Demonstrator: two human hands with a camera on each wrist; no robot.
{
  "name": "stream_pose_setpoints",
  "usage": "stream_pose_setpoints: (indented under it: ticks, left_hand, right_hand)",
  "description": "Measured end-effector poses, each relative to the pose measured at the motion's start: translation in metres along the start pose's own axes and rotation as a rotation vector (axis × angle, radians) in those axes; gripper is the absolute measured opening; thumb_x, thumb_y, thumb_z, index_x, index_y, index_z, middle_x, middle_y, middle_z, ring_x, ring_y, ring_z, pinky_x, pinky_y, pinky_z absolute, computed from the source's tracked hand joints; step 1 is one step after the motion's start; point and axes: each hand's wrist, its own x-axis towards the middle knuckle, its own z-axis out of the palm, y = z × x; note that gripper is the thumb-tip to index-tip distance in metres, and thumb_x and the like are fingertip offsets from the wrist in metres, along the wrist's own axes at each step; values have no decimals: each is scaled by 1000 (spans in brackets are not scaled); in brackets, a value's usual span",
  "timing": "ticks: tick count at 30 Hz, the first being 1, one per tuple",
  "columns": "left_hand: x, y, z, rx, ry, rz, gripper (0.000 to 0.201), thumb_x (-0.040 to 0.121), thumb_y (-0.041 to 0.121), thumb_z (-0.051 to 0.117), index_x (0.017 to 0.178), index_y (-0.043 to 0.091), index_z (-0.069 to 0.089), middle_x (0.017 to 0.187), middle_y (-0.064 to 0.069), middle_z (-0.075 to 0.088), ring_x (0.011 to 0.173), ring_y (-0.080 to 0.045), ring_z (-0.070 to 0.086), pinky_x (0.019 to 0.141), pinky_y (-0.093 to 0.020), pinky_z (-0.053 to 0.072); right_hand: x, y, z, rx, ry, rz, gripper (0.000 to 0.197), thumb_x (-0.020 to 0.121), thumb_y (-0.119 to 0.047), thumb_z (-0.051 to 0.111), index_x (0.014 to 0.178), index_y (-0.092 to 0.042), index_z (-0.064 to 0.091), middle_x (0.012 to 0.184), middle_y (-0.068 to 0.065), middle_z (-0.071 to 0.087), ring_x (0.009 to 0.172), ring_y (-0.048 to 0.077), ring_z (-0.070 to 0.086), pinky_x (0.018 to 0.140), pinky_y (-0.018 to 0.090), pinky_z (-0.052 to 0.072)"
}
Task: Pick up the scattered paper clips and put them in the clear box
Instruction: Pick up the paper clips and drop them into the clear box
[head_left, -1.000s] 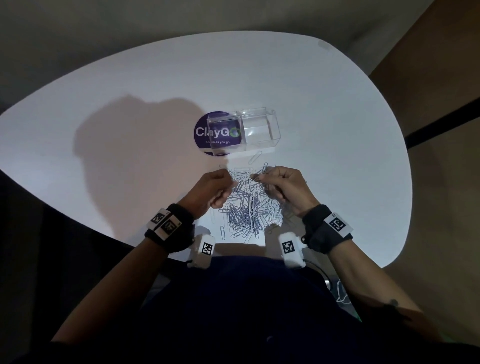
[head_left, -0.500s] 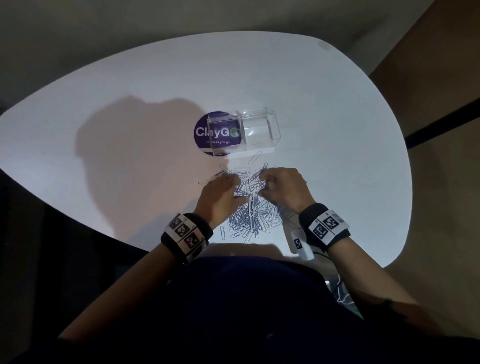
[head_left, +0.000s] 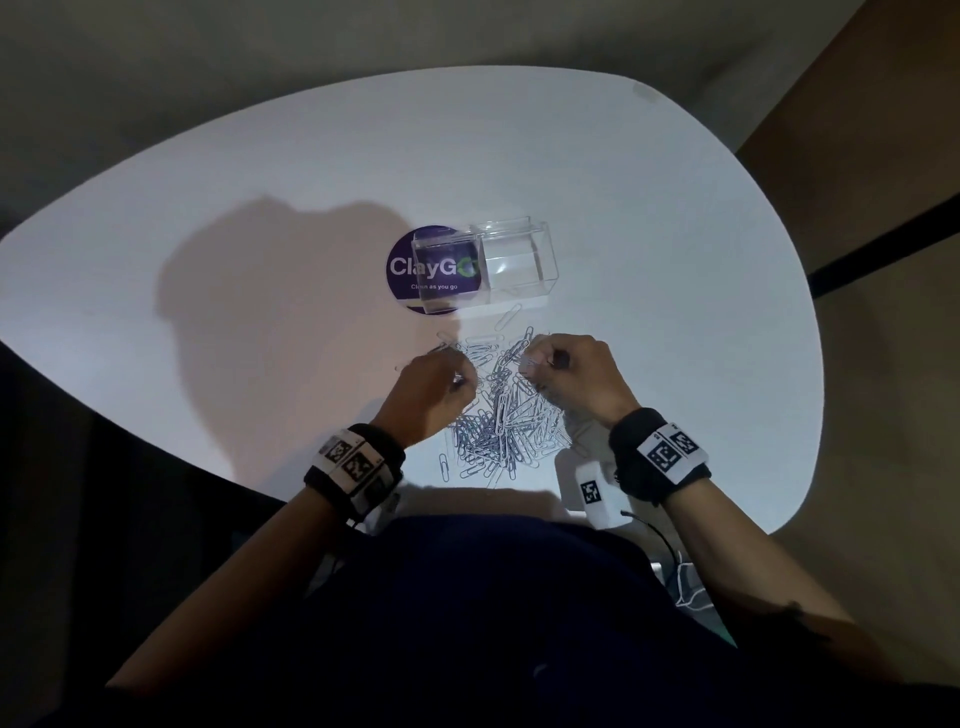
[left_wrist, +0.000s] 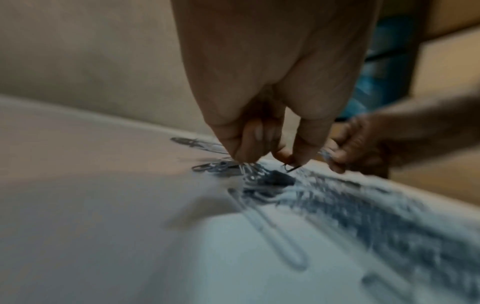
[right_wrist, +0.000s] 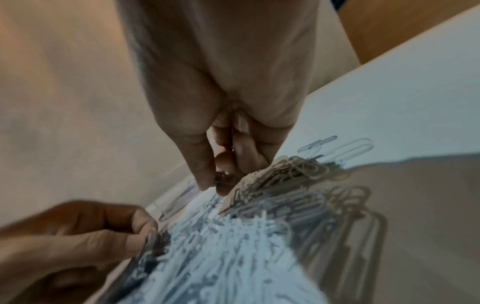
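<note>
A pile of silver paper clips lies on the white table close to the near edge. My left hand is at the pile's left upper side, fingers curled and pinching a few clips. My right hand is at the pile's right upper side, fingers curled round a small bunch of clips. The clear box stands just beyond the pile, its lid open to the left, and looks empty. One clip lies alone right in front of the box.
A round purple "ClayGo" sticker lies under the box's lid. The table's near edge runs just behind the pile, against my dark shirt. A brown wall rises to the right.
Both hands dropped from above the pile onto its far end and closed their fingers on clips. The wrists have turned so the bands face up.
</note>
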Motion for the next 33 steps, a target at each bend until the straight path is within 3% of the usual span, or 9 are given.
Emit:
stream_pose_setpoints:
  ticks: [4,8,11,15,18,21,25,28,33]
  left_hand:
    - [0,-4,-15,-298,-119,-240,16,88,12,58,73,10,57,68,0,57,58,-11,45,58,-25,37]
    - [0,-6,-24,-806,-132,-346,10,81,3,55,73,8,56,66,-9,61,48,-16,42,47,-25,32]
    - [0,-3,-25,-913,-148,-308,7,79,2,51,75,7,53,69,-18,57,48,-21,40,45,-26,31]
    - [2,-3,-22,-944,-137,-317,12,79,-1,45,80,3,56,62,-12,48,47,-18,34,43,-23,26]
    - [3,-1,-20,-970,-158,-386,13,74,11,41,71,6,53,57,-8,46,42,-17,28,41,-22,20]
    - [1,0,-16,-815,-177,-398,29,87,31,51,65,13,46,56,-3,44,41,-14,29,41,-21,23]
    - [-8,-4,-11,-263,-174,-66,31,91,34,62,67,19,49,61,9,45,57,-10,43,59,-25,35]
    - [-18,-4,-7,22,-247,94,23,81,38,73,97,25,62,77,13,60,71,-10,55,68,-27,42]
    - [-23,-13,4,140,-174,132,41,78,39,75,116,29,61,113,8,68,99,-14,62,84,-32,47]
  right_hand:
    - [-2,3,-3,328,-55,132,12,87,-12,76,87,-1,72,98,23,68,50,15,45,45,25,37]
    - [-1,3,-5,455,-120,205,12,93,-1,61,94,9,68,78,9,65,52,14,40,47,22,29]
    - [-1,-3,-3,540,-183,249,24,86,-6,50,92,14,62,63,4,51,49,16,34,45,28,19]
    - [-4,-14,0,794,-238,264,20,85,-18,40,70,-7,48,60,3,37,44,14,25,46,31,10]
    - [-7,-20,2,765,-168,291,41,96,-24,50,58,-10,50,53,-2,42,42,14,25,47,32,9]
    - [-8,-21,4,643,-120,272,45,79,-40,76,59,-9,51,52,0,46,41,14,28,43,28,14]
    - [-7,-12,10,510,-113,162,44,78,-31,82,75,7,61,69,15,51,46,12,35,41,20,30]
    - [-10,-11,13,68,-151,-44,16,77,-22,84,81,-10,74,76,-3,66,59,8,49,59,21,42]
    - [-20,-10,18,-525,-283,-243,24,74,-28,86,94,-22,74,80,-14,61,74,8,53,68,28,41]
